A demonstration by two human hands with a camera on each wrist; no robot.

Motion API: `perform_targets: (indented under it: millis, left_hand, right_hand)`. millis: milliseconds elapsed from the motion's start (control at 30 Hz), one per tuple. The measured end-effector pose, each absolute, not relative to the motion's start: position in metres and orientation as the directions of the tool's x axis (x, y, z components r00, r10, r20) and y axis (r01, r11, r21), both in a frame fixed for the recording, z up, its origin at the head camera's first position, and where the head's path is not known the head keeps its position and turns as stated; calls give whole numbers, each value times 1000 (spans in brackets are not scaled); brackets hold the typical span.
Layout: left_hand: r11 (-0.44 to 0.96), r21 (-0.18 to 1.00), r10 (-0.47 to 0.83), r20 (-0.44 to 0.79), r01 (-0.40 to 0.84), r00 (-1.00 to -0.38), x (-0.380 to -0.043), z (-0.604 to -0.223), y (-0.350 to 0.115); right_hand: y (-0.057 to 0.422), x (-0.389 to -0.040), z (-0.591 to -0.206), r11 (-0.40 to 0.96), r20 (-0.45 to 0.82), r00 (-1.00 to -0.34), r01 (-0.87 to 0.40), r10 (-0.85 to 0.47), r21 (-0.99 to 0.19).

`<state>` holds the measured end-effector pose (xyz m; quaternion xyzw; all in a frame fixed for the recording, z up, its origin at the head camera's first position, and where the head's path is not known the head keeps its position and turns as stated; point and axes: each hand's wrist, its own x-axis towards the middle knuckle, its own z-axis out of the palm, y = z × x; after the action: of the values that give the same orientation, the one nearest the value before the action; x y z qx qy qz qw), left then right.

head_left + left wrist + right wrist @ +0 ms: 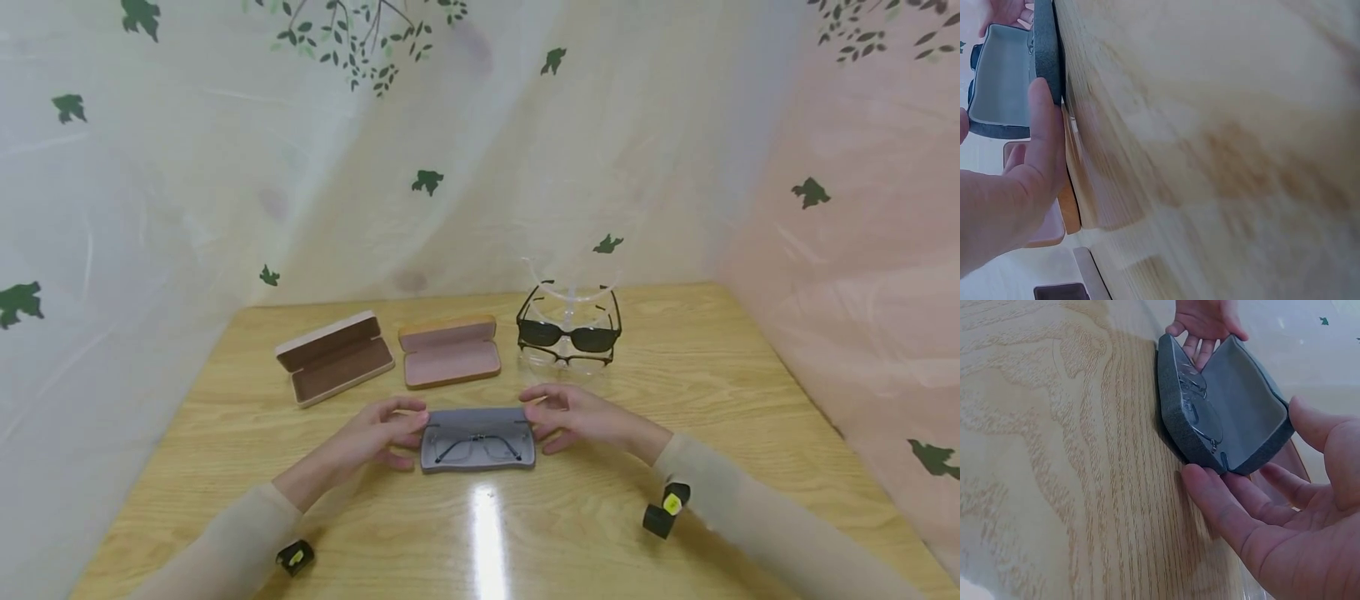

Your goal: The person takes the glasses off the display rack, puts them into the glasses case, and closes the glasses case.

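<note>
A grey hinged glasses case [480, 417] sits on the wooden table with its lid raised. Inside it lies a pair of thin-framed glasses [478, 437], temples folded. My left hand [381, 430] holds the left end of the case, and my right hand [583, 417] holds the right end. In the right wrist view, the right thumb [1313, 425] is at the lid's edge while the fingers [1216, 500] touch the base near the hinge. Seen from the left wrist, a finger [1044, 122] runs along the end of the case [1004, 75].
Behind the left hand stands an open beige case [341, 371] with a brown lining. Next to it is an open orange case [450, 360], lined in pink. Dark sunglasses [594, 339] and black-rimmed glasses [559, 360] rest on a clear stand at the back right. A leaf-patterned curtain [487, 233] encloses the table.
</note>
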<state>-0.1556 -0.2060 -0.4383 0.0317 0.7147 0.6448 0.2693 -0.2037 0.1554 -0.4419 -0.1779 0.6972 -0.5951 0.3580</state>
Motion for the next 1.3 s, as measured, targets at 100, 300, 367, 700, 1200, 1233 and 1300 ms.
perform_targets:
  millis: [100, 300, 367, 700, 1200, 1233, 1300]
  left_hand:
    - [157, 940, 398, -341, -303, -851, -155, -439, -207]
    - [130, 946, 418, -323, -296, -849, -151, -440, -209]
    - [129, 948, 434, -317, -290, -843, -151, -440, -209]
    - [143, 956, 466, -294, -256, -834, -152, -438, -210]
    - [173, 957, 459, -289, -234, -840, -149, -445, -209]
    - [175, 957, 455, -288, -233, -843, -149, -446, -209]
    - [176, 957, 445, -287, -232, -848, -149, -446, -209]
  right_hand:
    - [156, -203, -443, 227, -279, -672, 167, -686, -960]
    - [157, -203, -444, 233, -250, -662, 116, -706, -966]
    - [158, -202, -444, 240, -246, -664, 102, -706, -965]
    - [156, -198, -440, 286, -164, -686, -67, -709, -956]
    - [153, -187, -448, 387, -179, -683, -164, -708, -907]
    - [153, -187, -447, 385, -182, -681, -159, -710, -909]
    - [152, -187, -447, 382, -183, -677, -156, -713, -911]
